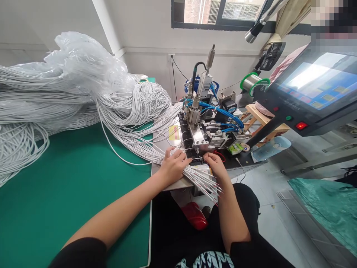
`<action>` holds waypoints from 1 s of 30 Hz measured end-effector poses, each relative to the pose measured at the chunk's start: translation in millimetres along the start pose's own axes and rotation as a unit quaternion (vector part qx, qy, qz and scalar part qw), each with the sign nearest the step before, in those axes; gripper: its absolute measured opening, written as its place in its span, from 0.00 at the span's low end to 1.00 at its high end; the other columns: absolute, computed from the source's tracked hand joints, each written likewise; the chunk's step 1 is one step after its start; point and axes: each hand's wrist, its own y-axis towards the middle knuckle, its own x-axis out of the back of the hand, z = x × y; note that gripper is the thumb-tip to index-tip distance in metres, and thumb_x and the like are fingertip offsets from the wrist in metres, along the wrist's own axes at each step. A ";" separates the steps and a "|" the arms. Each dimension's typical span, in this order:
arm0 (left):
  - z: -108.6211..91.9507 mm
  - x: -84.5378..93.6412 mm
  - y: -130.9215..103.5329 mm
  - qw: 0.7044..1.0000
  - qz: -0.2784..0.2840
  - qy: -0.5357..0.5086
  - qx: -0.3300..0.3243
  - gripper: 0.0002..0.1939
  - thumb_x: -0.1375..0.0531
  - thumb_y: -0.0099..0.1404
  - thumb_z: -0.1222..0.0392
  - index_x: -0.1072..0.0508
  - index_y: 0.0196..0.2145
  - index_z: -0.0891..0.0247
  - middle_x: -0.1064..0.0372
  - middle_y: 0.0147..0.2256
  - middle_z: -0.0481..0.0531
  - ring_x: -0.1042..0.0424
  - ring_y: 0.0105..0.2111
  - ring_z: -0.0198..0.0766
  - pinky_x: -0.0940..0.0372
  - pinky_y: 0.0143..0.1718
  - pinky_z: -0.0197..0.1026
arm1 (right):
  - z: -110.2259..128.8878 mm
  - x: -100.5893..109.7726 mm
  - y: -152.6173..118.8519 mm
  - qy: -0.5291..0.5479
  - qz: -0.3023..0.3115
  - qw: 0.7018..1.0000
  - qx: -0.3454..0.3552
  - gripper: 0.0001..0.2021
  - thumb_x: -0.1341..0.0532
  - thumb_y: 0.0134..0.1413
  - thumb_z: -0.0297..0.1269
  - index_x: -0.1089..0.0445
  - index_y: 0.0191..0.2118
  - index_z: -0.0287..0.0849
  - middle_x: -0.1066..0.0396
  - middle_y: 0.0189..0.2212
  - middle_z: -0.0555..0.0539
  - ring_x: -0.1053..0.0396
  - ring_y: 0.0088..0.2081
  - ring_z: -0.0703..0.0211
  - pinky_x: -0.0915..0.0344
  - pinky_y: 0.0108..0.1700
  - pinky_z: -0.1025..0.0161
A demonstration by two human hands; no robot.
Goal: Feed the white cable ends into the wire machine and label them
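My left hand [173, 168] lies over a bundle of white cables [202, 182], its fingers bent around a cable in front of the machine. The cut ends of the bundle, some with reddish tips, fan out past that hand toward my lap. My right hand [215, 163] pinches the end of a single white cable [197, 159] at the black feed strip of the wire-processing machine [196, 128]. This cable spans the short gap between both hands. What lies under my left palm is hidden.
Long coils of white cable [147, 104] under clear plastic wrap [89, 63] cover the back of the green table [111, 223]. At right stand a touchscreen panel [320, 82], a green-rimmed wire spool [252, 82] and a wooden stool [259, 119]. Another person is partly visible behind the panel.
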 end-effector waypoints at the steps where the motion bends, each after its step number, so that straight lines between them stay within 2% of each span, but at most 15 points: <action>1: 0.0 -0.1 0.0 1.000 0.000 0.000 0.000 0.17 0.42 0.56 0.71 0.25 0.42 0.57 0.28 0.31 0.51 0.32 0.38 0.43 0.50 0.52 0.54 | -1.7 -1.9 0.2 0.021 -0.005 1.000 -0.012 0.13 0.41 0.47 0.44 0.41 0.21 0.43 0.46 0.19 0.54 0.49 0.23 0.65 0.49 0.25 0.67; 4: 0.3 0.3 0.1 1.000 -0.004 0.000 -0.001 0.17 0.42 0.56 0.70 0.25 0.42 0.57 0.28 0.31 0.51 0.32 0.38 0.43 0.50 0.53 0.54 | -4.9 -4.3 -0.9 0.056 -0.010 0.998 -0.034 0.14 0.40 0.46 0.45 0.42 0.21 0.43 0.47 0.19 0.55 0.50 0.22 0.66 0.50 0.23 0.67; 7: 0.9 1.2 0.3 1.000 -0.008 -0.003 -0.002 0.17 0.42 0.55 0.71 0.25 0.41 0.58 0.27 0.32 0.51 0.31 0.40 0.43 0.50 0.54 0.54 | -5.3 -0.7 -4.4 0.045 -0.001 0.999 -0.028 0.16 0.38 0.49 0.47 0.40 0.22 0.42 0.46 0.19 0.55 0.48 0.22 0.66 0.49 0.25 0.67; 11: 1.3 1.7 0.1 1.000 -0.011 -0.005 -0.008 0.16 0.43 0.55 0.71 0.26 0.40 0.59 0.27 0.35 0.51 0.31 0.42 0.43 0.50 0.54 0.54 | 4.0 9.9 -14.0 -0.050 -0.040 0.998 0.009 0.16 0.39 0.54 0.50 0.33 0.26 0.41 0.39 0.22 0.52 0.43 0.25 0.64 0.46 0.28 0.65; 14: 1.5 1.2 -0.4 1.000 -0.008 -0.007 -0.005 0.16 0.43 0.55 0.72 0.26 0.40 0.60 0.26 0.35 0.52 0.30 0.42 0.43 0.50 0.54 0.54 | 21.7 15.7 -26.5 -0.123 -0.070 0.989 0.036 0.17 0.41 0.57 0.51 0.30 0.29 0.41 0.35 0.23 0.50 0.41 0.25 0.62 0.44 0.28 0.64; 16: 1.8 0.5 -0.8 1.000 -0.005 -0.012 -0.002 0.16 0.42 0.54 0.71 0.26 0.40 0.60 0.26 0.37 0.52 0.30 0.43 0.43 0.50 0.54 0.54 | 36.2 16.8 -35.9 -0.158 -0.047 0.984 0.067 0.16 0.41 0.58 0.49 0.29 0.29 0.41 0.33 0.24 0.49 0.39 0.25 0.61 0.43 0.28 0.63; 18: 2.1 -0.2 -1.2 1.000 -0.007 -0.016 0.002 0.17 0.42 0.54 0.70 0.26 0.41 0.61 0.26 0.40 0.53 0.30 0.45 0.45 0.50 0.54 0.54 | 49.0 16.0 -44.2 -0.199 0.003 0.974 0.108 0.14 0.40 0.58 0.47 0.28 0.29 0.42 0.31 0.26 0.48 0.37 0.27 0.59 0.41 0.30 0.63; 22: 2.4 -0.2 -1.4 1.000 -0.018 -0.010 0.007 0.17 0.41 0.55 0.69 0.26 0.43 0.61 0.26 0.44 0.54 0.30 0.46 0.46 0.51 0.54 0.55 | 60.8 12.9 -52.6 -0.279 0.085 0.946 0.143 0.09 0.38 0.57 0.42 0.26 0.31 0.44 0.30 0.28 0.48 0.34 0.31 0.58 0.41 0.33 0.62; 25: 2.9 1.7 -0.9 1.000 -0.012 -0.012 -0.013 0.18 0.43 0.56 0.70 0.27 0.44 0.60 0.25 0.41 0.52 0.29 0.42 0.43 0.50 0.54 0.53 | 60.4 11.8 -52.0 -0.297 0.092 0.938 0.153 0.10 0.40 0.59 0.41 0.27 0.31 0.44 0.29 0.29 0.47 0.34 0.32 0.57 0.40 0.34 0.61; 30: 4.8 5.1 -0.5 0.997 -0.015 -0.017 -0.074 0.17 0.46 0.60 0.72 0.27 0.45 0.59 0.28 0.29 0.46 0.30 0.31 0.35 0.49 0.54 0.48 | 60.6 9.9 -45.8 -0.276 0.058 0.942 0.184 0.10 0.43 0.62 0.40 0.29 0.32 0.44 0.30 0.29 0.46 0.33 0.32 0.57 0.39 0.35 0.60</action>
